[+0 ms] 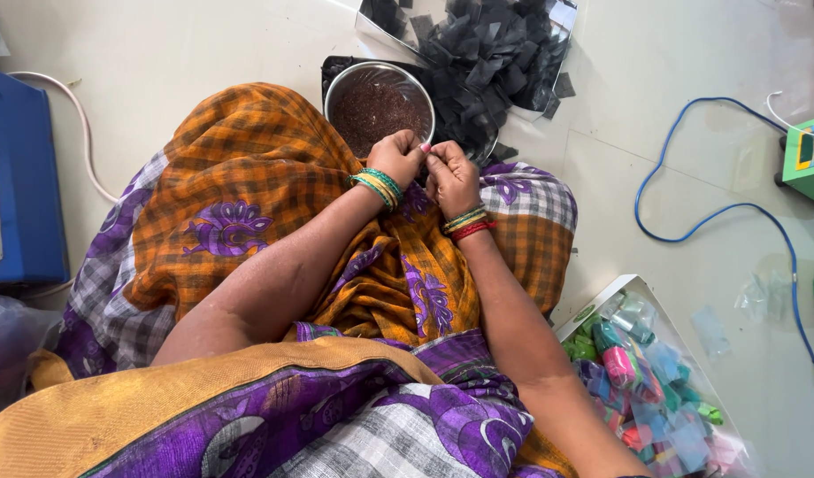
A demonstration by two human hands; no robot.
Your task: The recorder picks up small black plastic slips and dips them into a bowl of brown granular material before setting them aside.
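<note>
My left hand [395,159] and my right hand [452,177] meet fingertip to fingertip just in front of my lap, over the orange and purple checked cloth [248,195] of my dress. They pinch something small and dark between them; what it is cannot be made out. Right behind the hands stands a round steel bowl [336,87] filled with dark brown seeds [378,113]. Beside it lies a heap of small black mesh squares [491,53] on a clear plastic sheet. Both wrists wear green, gold and red bangles.
A white box [602,305] of small colourful wrapped packets [641,381] sits at the lower right. A blue cable [717,211] loops over the pale floor toward a green device [805,159]. A blue machine [22,177] stands at the left edge.
</note>
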